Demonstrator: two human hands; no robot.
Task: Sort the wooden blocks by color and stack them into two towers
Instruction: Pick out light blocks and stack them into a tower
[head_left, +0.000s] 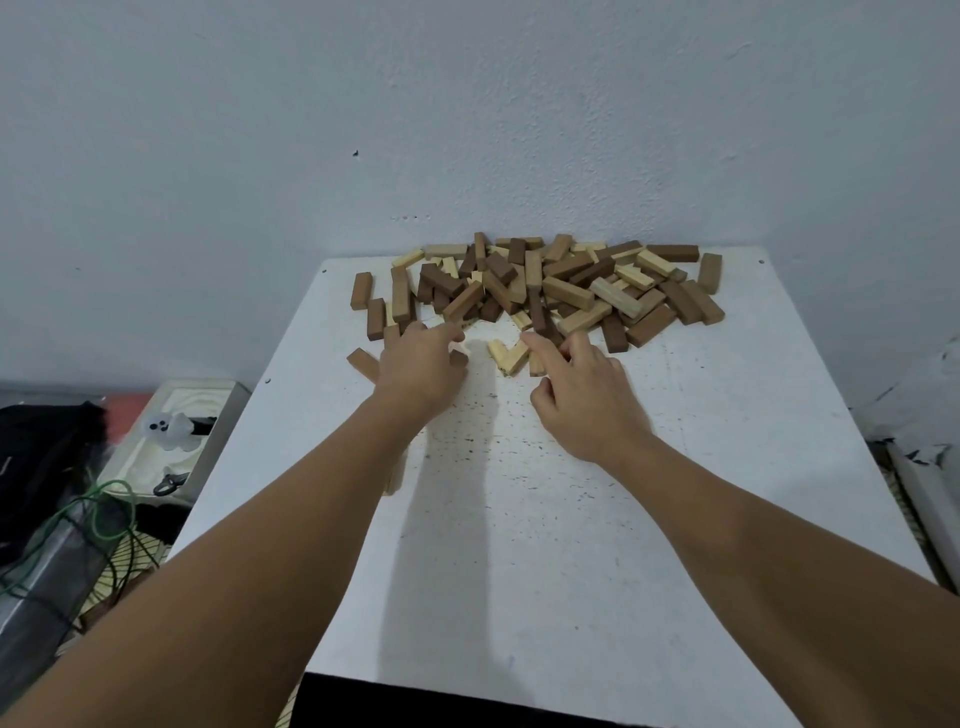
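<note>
A white, speckled tabletop (649, 467) fills the centre of the frame, its far edge against a pale wall (467, 104). The pile of wooden blocks (545, 286), dark and light mixed, lies along that far edge; the lower half of the top is bare. The left hand (418, 364) curls around a dark block (458, 357) at the pile's near rim. The right hand (582, 384), fingers loosely bent, touches pale blocks (511, 356). At lower left, off the edge, a tray (171, 441) holds small clutter beside green cable (104, 514).

One heap of wooden blocks (540, 283), dark brown and pale, too many and too overlapped to count exactly. Two pale blocks (509, 356) lie apart from it. Two hands.
</note>
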